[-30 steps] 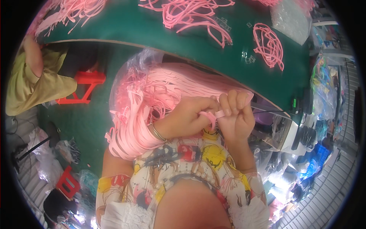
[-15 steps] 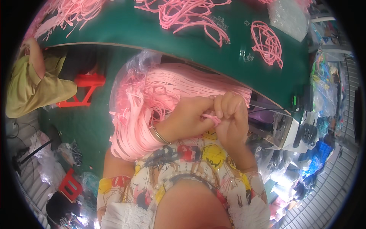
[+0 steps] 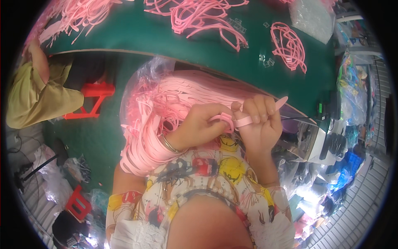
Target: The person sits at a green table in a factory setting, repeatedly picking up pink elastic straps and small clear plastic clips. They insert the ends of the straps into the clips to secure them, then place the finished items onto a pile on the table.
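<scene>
Between my two hands runs a flat pink strap [image 3: 244, 121]. My left hand [image 3: 202, 125] is closed, pinching the strap's looped, thicker part between thumb and fingers. The fingers of my right hand [image 3: 262, 118] are curled round the flat length, and its rounded tip sticks out past them on the right. Many similar pink straps [image 3: 145, 153] hang over my left forearm beside the bracelet. Behind my hands, a large bundle of pink straps [image 3: 203, 85] lies across my lap, partly in clear plastic, against the table's edge.
On the green table [image 3: 137, 25] lie a tangled pile of pink straps [image 3: 199, 16], a smaller pink coil [image 3: 288, 47] and small clear clips [image 3: 267, 61]. A co-worker in a yellow-green garment [image 3: 41, 95] sits at left near a red stool [image 3: 97, 91]. Plastic bags [image 3: 306, 182] crowd the right.
My right hand has moved slightly right, away from the left. The flat strap now shows stretched between them, its tip emerging beyond my right fingers.
</scene>
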The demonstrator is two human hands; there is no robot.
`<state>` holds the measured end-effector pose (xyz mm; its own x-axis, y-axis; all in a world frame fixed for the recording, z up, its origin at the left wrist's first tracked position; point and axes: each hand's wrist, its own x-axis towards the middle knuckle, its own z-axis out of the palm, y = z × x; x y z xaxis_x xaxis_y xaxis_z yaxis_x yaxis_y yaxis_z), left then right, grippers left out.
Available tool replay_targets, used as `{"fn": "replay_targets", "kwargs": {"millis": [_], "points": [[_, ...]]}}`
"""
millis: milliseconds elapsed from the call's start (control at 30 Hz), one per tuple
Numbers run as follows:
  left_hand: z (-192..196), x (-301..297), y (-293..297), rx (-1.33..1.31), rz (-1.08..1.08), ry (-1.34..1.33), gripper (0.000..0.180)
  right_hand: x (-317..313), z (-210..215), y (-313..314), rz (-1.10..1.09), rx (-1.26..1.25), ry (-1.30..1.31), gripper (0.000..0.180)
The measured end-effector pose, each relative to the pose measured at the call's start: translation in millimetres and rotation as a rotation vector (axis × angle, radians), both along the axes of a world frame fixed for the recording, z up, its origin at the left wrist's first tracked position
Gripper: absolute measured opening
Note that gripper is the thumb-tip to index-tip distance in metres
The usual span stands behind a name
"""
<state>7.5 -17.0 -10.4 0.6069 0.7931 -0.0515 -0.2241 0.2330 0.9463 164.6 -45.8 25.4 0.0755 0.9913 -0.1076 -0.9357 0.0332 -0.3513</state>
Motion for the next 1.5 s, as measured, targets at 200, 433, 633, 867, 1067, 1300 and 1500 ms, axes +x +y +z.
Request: {"fn": "replay_targets", "kwargs": {"millis": [200, 433, 633, 867, 1067, 1300, 1500], "points": [[5.3, 2.1, 2.5, 0.411, 0.095, 0.146, 0.022, 1.3, -2.4, 1.0, 0.013, 0.042, -0.059, 0.028], [3.6, 5.9, 1.6, 0.704, 0.160, 0.254, 0.024, -5.7, -3.2, -5.1, -0.025, 0.061, -0.352, 0.030], [-2.1, 9.9, -2.3, 0.889, 0.177, 0.342, 0.029, -8.9, -8.7, -12.4, -0.021, 0.074, -0.509, 0.032], [-8.7, 3.4, 5.9, 0.733, 0.269, 0.296, 0.020, -8.5, -3.1, -9.9, -0.079, 0.081, -0.301, 0.031], [16.9, -10.1, 3.8, -0.177, 0.171, -0.022, 0.012, 11.1, 1.3, -7.2, -0.083, 0.109, -0.307, 0.031], [25.3, -30.1, 6.1, -0.402, 0.157, -0.063, 0.014, 6.6, -5.0, -5.7, 0.003, 0.106, -0.325, 0.033], [30.0, -50.2, 6.1, -0.382, 0.275, -0.119, 0.010, -0.7, -8.0, -1.3, 0.093, 0.107, -0.354, 0.032]]}}
